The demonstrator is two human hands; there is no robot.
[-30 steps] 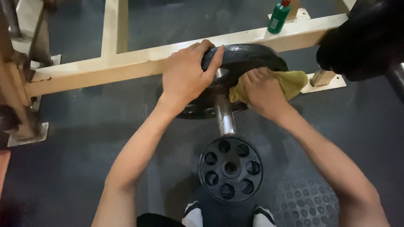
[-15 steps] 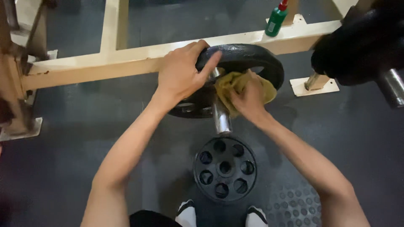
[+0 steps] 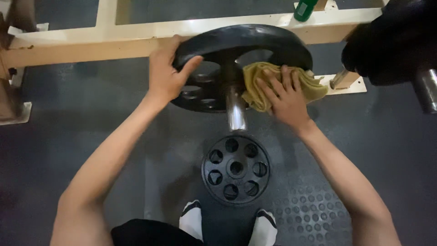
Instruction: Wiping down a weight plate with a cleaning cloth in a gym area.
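You are looking down at your two bare arms reaching toward a black weight plate (image 3: 241, 45) mounted on a shiny metal bar (image 3: 236, 114). The plate sits upright on the bar, with the bar's end pointing back toward you.

Your left hand (image 3: 167, 73) grips the plate's left rim, fingers wrapped over the outer edge and thumb pressed on the face. Your right hand (image 3: 282, 93) lies flat, fingers spread, pressing a crumpled yellow cloth (image 3: 268, 84) against the right side of the plate's face, just beside the bar. The cloth bunches under your palm and spills out to the right.

Behind the plate runs a cream metal frame (image 3: 91, 45), crossing the view from left to right. A green bottle (image 3: 304, 10) stands on top of that frame near the upper right; only its lower part shows. At the far right, a large dark rounded shape (image 3: 396, 41) fills the corner, blurred, too close to make out clearly.

On the dark floor (image 3: 68, 114) below the bar lies a second, smaller black plate (image 3: 236, 169), flat, with a ring of round holes around its centre. Just nearer to you, the toes of your white shoes (image 3: 193, 221) show at the bottom edge, close to that plate.
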